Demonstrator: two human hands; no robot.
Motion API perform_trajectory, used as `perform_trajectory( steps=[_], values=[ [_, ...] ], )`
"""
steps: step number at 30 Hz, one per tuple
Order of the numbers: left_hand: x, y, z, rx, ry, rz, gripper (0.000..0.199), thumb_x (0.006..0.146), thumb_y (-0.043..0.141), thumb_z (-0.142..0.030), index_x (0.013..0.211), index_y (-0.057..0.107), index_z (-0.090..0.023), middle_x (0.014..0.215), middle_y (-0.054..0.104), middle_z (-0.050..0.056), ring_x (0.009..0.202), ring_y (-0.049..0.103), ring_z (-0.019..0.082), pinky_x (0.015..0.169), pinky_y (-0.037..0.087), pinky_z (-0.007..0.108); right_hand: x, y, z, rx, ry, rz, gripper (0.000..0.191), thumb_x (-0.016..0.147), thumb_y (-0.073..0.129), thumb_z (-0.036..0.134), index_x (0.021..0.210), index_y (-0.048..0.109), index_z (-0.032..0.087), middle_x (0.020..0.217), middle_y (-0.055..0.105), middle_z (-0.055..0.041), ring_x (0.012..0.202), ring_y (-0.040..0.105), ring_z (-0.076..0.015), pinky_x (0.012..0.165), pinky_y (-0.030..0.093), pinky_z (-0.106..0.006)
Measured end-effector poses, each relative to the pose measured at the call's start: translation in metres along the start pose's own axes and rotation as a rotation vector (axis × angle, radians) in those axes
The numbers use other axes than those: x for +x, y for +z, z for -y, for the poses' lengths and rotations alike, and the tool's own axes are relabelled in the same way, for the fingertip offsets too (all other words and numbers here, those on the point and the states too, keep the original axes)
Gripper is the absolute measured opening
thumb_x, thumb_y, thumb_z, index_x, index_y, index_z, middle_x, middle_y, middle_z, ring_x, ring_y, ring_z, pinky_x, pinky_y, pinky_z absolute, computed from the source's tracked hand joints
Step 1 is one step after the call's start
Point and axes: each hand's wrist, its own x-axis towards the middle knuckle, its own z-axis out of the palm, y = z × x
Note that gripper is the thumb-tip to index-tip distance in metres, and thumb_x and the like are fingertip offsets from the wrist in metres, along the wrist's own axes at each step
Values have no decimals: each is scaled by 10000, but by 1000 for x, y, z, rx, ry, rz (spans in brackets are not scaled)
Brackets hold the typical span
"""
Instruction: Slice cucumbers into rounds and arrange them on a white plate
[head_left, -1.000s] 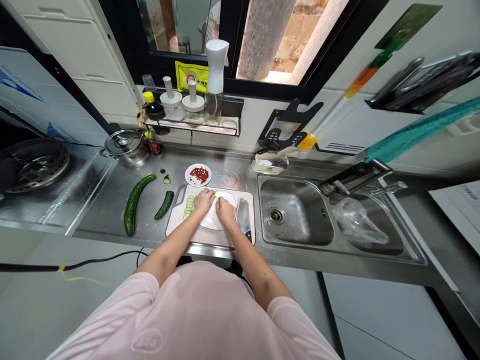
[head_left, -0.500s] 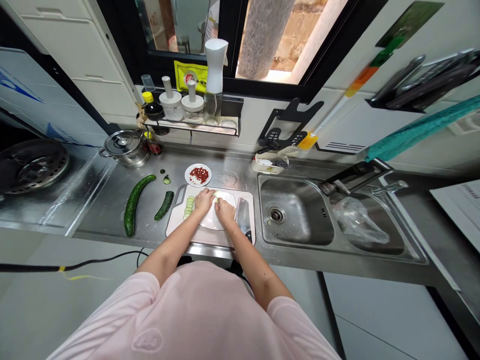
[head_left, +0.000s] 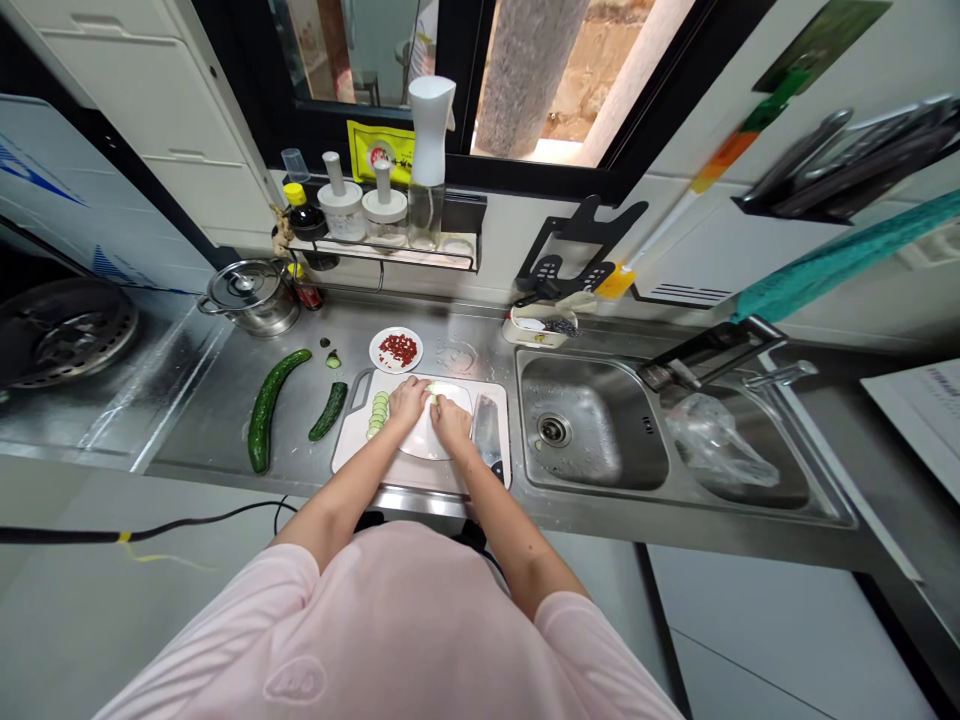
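pale cucumber piece [head_left: 433, 392] pinched, right grip [head_left: 451, 420]

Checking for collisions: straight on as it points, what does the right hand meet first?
The right hand meets the pale cucumber piece at its fingertips first; past that, probably the plate of chopped red food, though depth is unclear.

Pale cucumber piece [head_left: 434, 389] on a round white plate [head_left: 424, 442], green-edged slices [head_left: 379, 415] lined up just beside

Left hand [head_left: 409, 401] beside right hand [head_left: 451, 422]
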Motion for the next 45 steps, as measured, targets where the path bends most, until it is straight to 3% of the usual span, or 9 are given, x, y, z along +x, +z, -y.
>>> perform_trajectory(
  steps=[16, 24, 36, 45],
  values=[
    [-3, -2, 2, -39, 2, -15, 326, 910, 447, -328, 1201, 590, -292, 1103, 577, 68, 991, 543, 204, 797, 402, 288, -4, -11, -1, 38, 25, 12, 392, 983, 256, 402, 1259, 465, 218, 1106, 618, -103, 937, 607, -179, 789, 390, -270],
    [-13, -4, 4, -113, 5, -81, 311, 906, 469, -323, 1177, 609, -263, 1077, 592, 64, 983, 557, 181, 788, 403, 259, -12, -10, -6, 120, 10, -40, 359, 974, 298, 364, 1247, 494, 238, 1089, 635, -71, 951, 603, -175, 791, 388, -256],
    [-82, -2, 28, -255, -62, -193, 275, 872, 523, -380, 1070, 659, -247, 988, 640, 33, 868, 579, 150, 760, 421, 237, -43, -11, -3, 195, -64, -56, 371, 960, 325, 356, 1254, 523, 244, 1121, 651, -52, 947, 616, -164, 778, 398, -232],
    [-121, -6, 59, -227, -129, -219, 273, 870, 501, -406, 1034, 648, -245, 961, 642, 31, 882, 589, 156, 779, 419, 239, -76, -2, -10, 289, -136, -99, 351, 946, 342, 346, 1154, 599, 228, 955, 692, -37, 843, 628, -150, 713, 402, -213]
  ],
)
